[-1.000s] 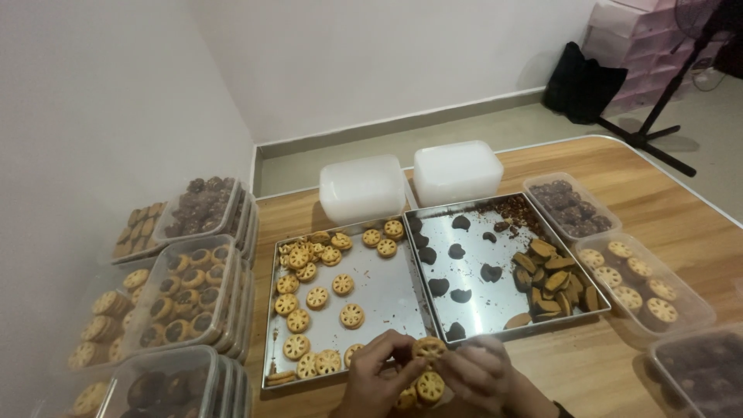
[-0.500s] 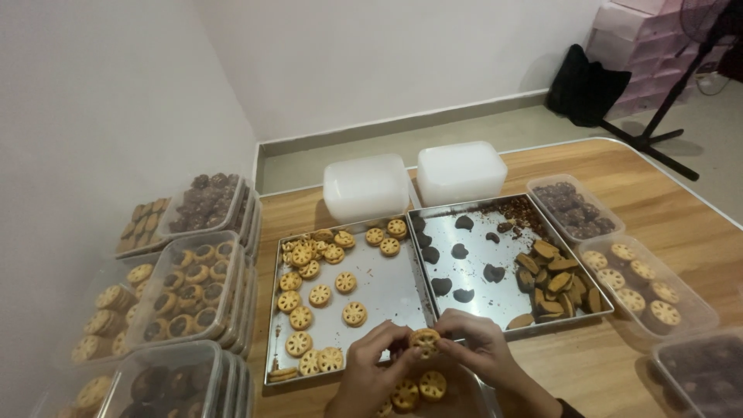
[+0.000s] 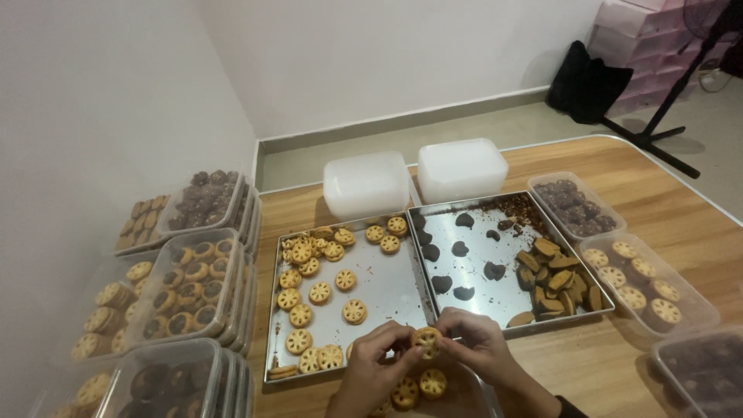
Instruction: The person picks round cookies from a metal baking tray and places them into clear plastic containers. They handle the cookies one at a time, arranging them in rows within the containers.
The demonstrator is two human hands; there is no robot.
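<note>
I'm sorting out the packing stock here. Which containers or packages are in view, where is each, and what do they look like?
Two white tubs: back of table, rounded, upside down.
Clear boxes: stacked at left, filled with biscuits.
Clear open boxes: right edge, biscuits inside.
Pink boxes: stacked on the floor, far right.
No labels or screens are visible.

Two metal baking trays (image 3: 391,298) side by side; two white lidded tubs (image 3: 365,183); seven dark heart-shaped cookies (image 3: 462,249); three open clear containers (image 3: 648,284) at right.

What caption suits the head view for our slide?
Both hands, left and right, hold a round biscuit over a tub, beside two trays.
</note>
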